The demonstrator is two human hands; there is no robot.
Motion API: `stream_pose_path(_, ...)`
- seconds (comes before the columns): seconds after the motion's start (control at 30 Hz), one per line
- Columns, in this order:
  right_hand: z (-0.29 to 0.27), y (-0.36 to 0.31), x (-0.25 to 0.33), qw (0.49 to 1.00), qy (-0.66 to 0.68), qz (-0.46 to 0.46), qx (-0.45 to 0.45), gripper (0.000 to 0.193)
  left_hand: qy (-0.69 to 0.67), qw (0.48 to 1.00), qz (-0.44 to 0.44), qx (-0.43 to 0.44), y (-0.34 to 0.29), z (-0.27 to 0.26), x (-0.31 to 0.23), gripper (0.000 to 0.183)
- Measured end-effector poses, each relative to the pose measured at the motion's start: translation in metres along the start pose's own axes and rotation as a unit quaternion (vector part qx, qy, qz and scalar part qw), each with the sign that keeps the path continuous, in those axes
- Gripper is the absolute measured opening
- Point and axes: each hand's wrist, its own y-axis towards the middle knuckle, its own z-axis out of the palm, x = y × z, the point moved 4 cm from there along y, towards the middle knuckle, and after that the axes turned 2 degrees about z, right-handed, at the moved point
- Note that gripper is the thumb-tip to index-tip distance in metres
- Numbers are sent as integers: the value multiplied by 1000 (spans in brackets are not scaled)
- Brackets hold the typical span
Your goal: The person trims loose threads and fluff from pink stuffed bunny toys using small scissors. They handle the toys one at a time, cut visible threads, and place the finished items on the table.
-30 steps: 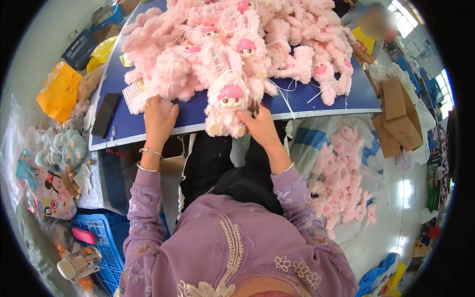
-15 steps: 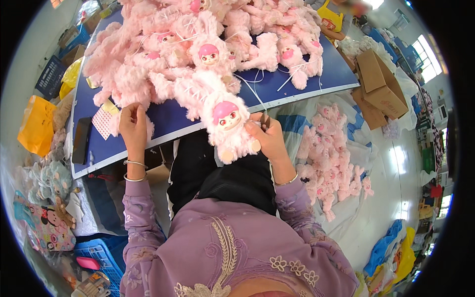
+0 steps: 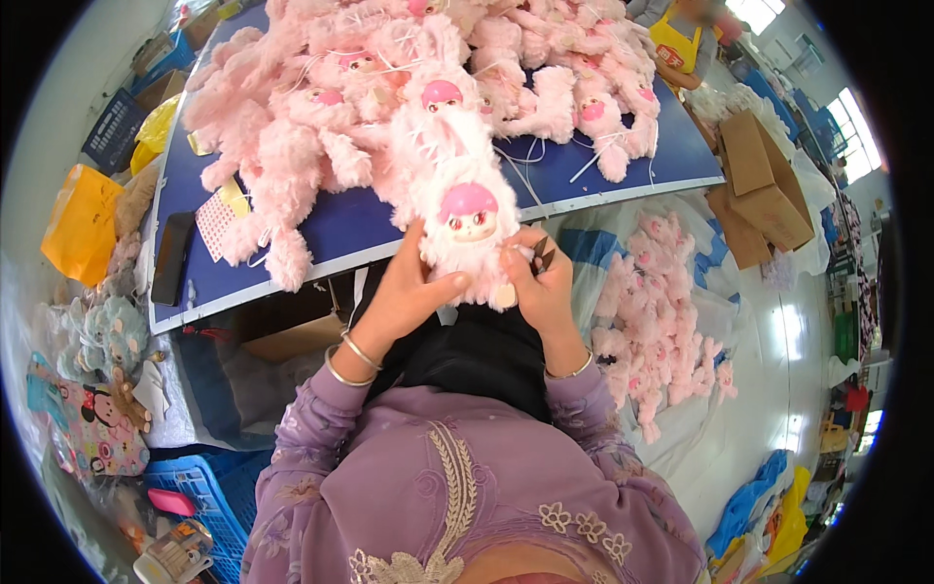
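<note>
A fluffy pink plush doll (image 3: 469, 219) with long ears, a doll face and a pink cap of hair is held upright in front of me at the table's edge. My left hand (image 3: 409, 287) grips its body from the left, thumb across the front. On the other side my right hand (image 3: 540, 277) pinches the doll's side; a small dark metal tool, perhaps thread snips, sticks out between its fingers. Behind the doll, a heap of similar pink plush dolls (image 3: 321, 117) covers much of the blue table (image 3: 574, 190), some with white strings.
A sheet of round stickers (image 3: 216, 226) and a dark phone-like slab (image 3: 172, 258) lie at the table's left. More pink dolls (image 3: 652, 321) rest on plastic sheeting at the right, near an open cardboard box (image 3: 764, 180). A blue crate (image 3: 199, 496) stands lower left. Another person (image 3: 681, 49) is at the far right.
My left hand has moved right from the heap's near left side and taken hold of the doll. The right hand still holds it. The view has shifted slightly.
</note>
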Motion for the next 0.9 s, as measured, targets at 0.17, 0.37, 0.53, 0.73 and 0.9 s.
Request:
stream_pose_path(0.17,1,-5,6,996,-25,35,72,8,-65,994,-88,-10,12,2,10,62)
stream_pose_path(0.37,-12,-3,7,984,-125,17,122,10,-54,995,-87,10,9,5,5,65)
stream_pose_path(0.53,-39,31,43,998,14,-28,-50,29,-23,993,-108,45,4,8,-4,70)
stream_pose_path(0.73,-32,53,55,998,-42,20,-50,14,-14,993,-98,72,5,15,0,70)
stream_pose_path(0.9,-64,55,71,982,164,-39,-81,12,-40,988,-136,63,-1,5,14,66)
